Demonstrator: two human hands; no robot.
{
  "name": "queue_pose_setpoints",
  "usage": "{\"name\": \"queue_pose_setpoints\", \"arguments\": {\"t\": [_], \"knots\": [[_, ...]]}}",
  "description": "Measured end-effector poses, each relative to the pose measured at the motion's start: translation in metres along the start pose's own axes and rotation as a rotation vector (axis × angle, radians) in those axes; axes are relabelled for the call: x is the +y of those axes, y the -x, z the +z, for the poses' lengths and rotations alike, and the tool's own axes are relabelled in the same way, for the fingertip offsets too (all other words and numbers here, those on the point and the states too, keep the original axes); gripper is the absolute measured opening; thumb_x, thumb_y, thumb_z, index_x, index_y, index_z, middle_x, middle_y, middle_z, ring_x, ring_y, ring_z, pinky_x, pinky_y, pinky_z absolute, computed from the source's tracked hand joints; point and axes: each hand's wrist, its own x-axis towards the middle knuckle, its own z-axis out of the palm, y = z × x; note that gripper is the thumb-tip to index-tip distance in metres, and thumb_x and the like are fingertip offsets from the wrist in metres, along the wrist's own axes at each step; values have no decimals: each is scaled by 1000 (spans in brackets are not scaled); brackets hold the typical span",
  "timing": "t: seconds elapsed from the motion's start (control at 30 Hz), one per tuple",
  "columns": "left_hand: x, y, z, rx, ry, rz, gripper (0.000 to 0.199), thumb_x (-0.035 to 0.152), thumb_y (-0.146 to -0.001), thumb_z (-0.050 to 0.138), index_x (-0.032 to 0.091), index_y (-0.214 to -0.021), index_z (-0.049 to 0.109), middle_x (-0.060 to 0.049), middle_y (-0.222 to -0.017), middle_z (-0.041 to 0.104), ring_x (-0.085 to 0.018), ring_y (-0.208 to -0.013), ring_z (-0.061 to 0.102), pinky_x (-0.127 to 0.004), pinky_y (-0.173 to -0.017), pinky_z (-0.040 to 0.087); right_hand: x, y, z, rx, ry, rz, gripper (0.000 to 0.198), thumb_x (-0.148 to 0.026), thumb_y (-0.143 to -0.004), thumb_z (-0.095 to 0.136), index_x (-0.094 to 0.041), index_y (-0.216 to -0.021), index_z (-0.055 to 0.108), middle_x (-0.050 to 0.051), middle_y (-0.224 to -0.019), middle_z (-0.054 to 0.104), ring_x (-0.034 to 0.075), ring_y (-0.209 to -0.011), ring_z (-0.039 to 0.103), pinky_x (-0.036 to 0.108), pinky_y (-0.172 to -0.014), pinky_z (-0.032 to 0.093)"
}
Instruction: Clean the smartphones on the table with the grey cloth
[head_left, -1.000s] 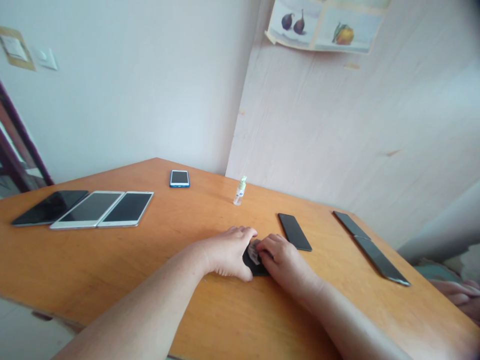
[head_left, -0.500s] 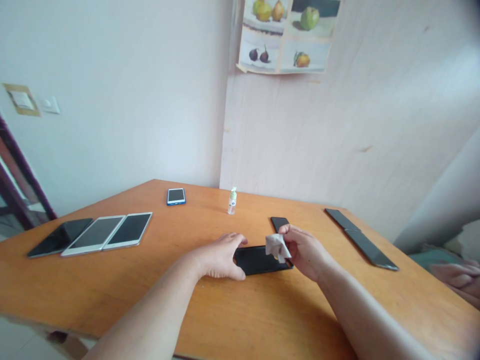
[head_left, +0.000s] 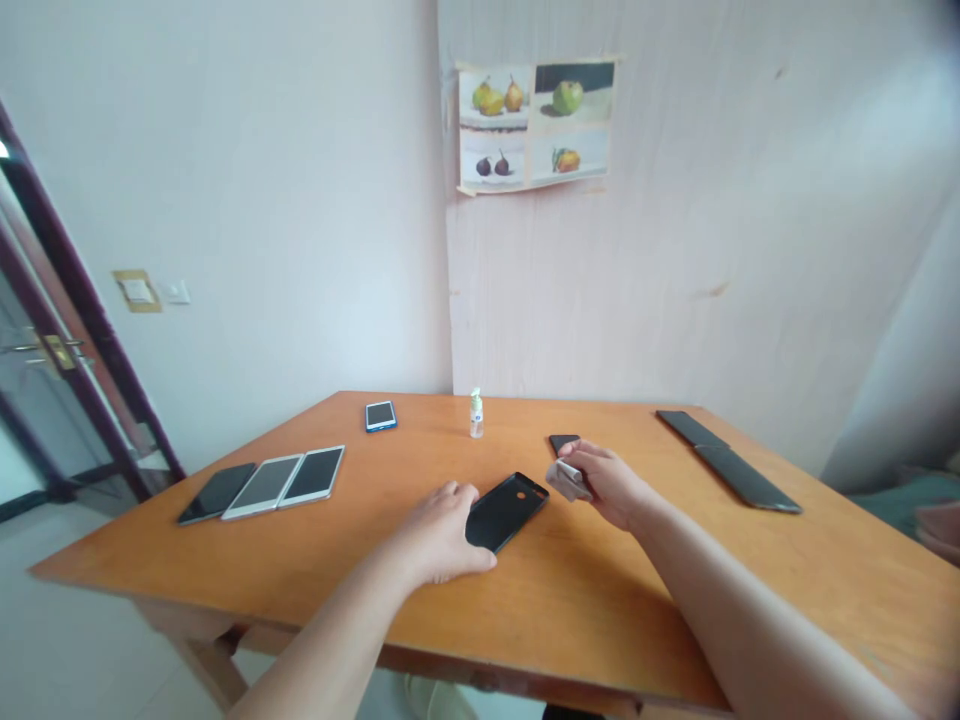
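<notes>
A black phone case point(head_left: 504, 515) lies slantwise on the wooden table point(head_left: 420, 640), its inside facing up and a round hole near its far end. My left hand point(head_left: 448, 535) grips the near left end of this case, thumb in front and fingers behind. To the right of the case, my right hand point(head_left: 606, 484) pinches a crumpled white tissue point(head_left: 568, 481), which is apart from the case. Just behind my right hand lies a black phone point(head_left: 562, 441), partly covered by it.
On the left lie a dark tablet point(head_left: 216, 492) and two white-framed tablets point(head_left: 262, 487). Farther back are a blue-edged phone point(head_left: 380, 415) and a small pump bottle point(head_left: 476, 415). Two long dark devices point(head_left: 750, 478) lie end to end along the right side.
The case has turned, its far end swinging away from me. My right hand's tissue, over the case before, is now beside it. The whole view has shifted upward.
</notes>
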Motion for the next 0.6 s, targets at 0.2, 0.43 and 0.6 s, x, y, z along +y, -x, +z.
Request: {"name": "queue_pose_setpoints", "arguments": {"t": [0.2, 0.43, 0.6], "knots": [[-1, 33, 20, 183, 24, -73, 65, 67, -67, 67, 24, -113, 55, -9, -112, 60, -30, -107, 57, -38, -88, 45, 3, 4, 24, -84, 323, -39, 17, -27, -76, 53, -19, -91, 57, 3, -73, 65, 15, -59, 58, 26, -54, 43], [-5, 37, 34, 325, 121, -49, 74, 65, -70, 68, 22, -127, 49, -10, -125, 56, -30, -120, 50, -40, -100, 40, 8, 12, 38, -64, 876, -207, 23, -30, -81, 57, -19, -97, 69, 7, -96, 66, 20, -85, 60, 32, -78, 43], [-3, 36, 37, 240, 127, 31, 79, 57, -76, 65, 26, -143, 36, -7, -148, 44, -31, -138, 35, -44, -111, 28, 9, 29, 56, -172, 1157, -328, 19, -32, -85, 57, -23, -89, 73, 6, -92, 63, 21, -91, 57, 32, -83, 39]]}}
